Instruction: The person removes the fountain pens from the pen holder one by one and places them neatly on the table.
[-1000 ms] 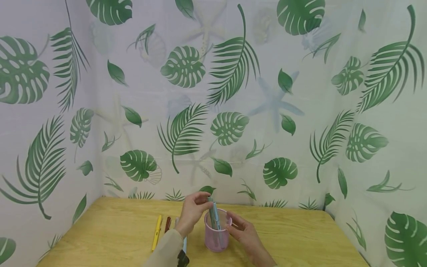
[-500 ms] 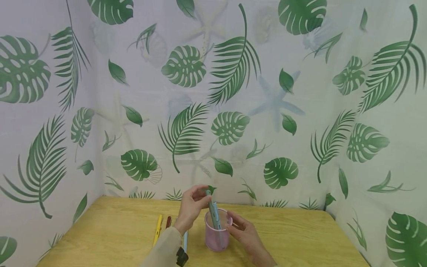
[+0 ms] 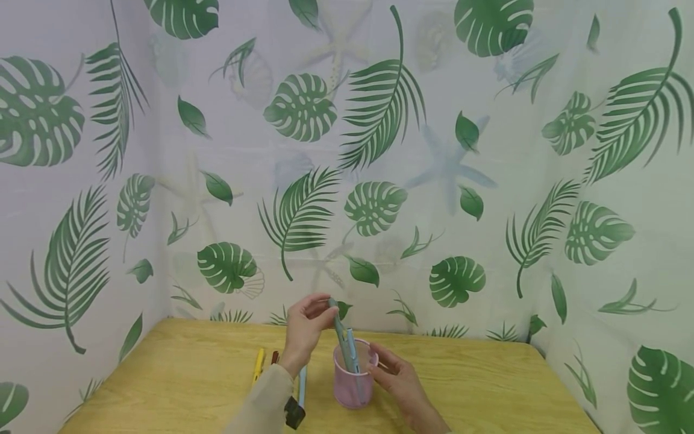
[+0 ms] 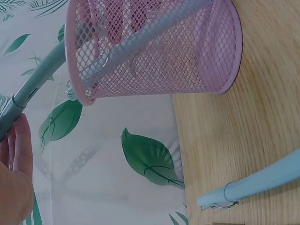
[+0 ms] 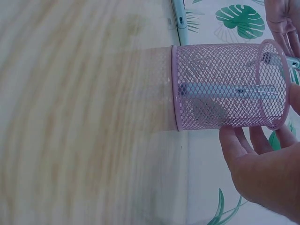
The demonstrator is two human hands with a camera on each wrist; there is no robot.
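In the head view my left hand (image 3: 305, 330) pinches a grey-green pen (image 3: 338, 325) near its top. The pen leans left, and its lower end is inside a pink mesh pen holder (image 3: 344, 390). A light blue pen (image 3: 352, 351) stands tilted in the same holder, and its full length shows through the mesh (image 5: 225, 91) in the right wrist view. My right hand (image 3: 401, 384) grips the holder from the right side, with fingers at the rim and along the wall. The holder stands upright on the table.
Left of the holder, a yellow pen (image 3: 258, 363), a dark red pen (image 3: 275, 357) and another light blue pen (image 3: 302, 386) lie on the wooden table (image 3: 477, 386). My left forearm partly covers them. A leaf-patterned curtain (image 3: 379, 150) surrounds the table's back and sides.
My left hand has moved up and to the left, drawing the grey-green pen higher out of the holder. My right hand and the holder have stayed nearly still.
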